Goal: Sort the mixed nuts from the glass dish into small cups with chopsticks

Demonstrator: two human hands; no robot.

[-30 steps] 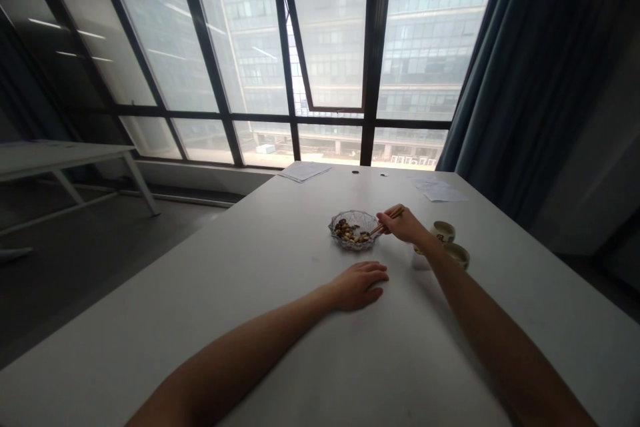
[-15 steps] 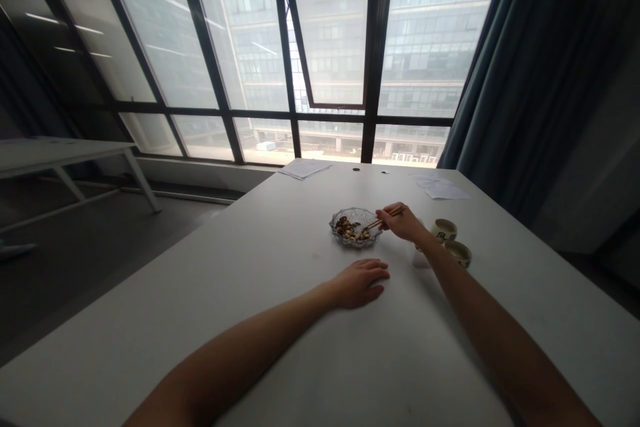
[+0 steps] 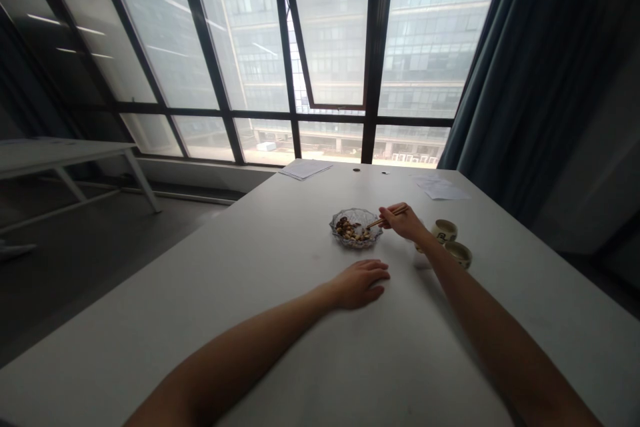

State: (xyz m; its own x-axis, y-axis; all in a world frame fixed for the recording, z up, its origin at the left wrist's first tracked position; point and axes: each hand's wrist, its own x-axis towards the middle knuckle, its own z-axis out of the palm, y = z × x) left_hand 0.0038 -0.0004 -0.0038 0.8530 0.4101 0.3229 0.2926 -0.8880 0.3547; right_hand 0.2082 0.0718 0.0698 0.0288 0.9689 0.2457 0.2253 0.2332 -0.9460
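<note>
My right hand point(image 3: 401, 221) is closed around a pair of chopsticks point(image 3: 376, 222), whose tips reach over the right side of a clear glass dish point(image 3: 338, 238). Inside the dish lie small brown and pale pieces point(image 3: 349, 229) that look like nuts or dried fruit. Whether the tips grip a piece is too small to tell. Flat on the table in front of the dish rests my left hand point(image 3: 361, 283), fingers stretched out, holding nothing. Just right of my right wrist stand small cream cups point(image 3: 445, 231) with dark markings, partly hidden behind my forearm.
Paper sheets lie at the far left point(image 3: 306, 169) and far right point(image 3: 440, 187) of the white table point(image 3: 280, 247). A small dark disc point(image 3: 357, 170) sits near the back edge. Behind are windows and a blue curtain point(image 3: 493, 87); another table point(image 3: 65, 153) stands at left.
My right hand and the chopsticks have shifted slightly to the right, the tips staying over the dish. My left hand has not moved.
</note>
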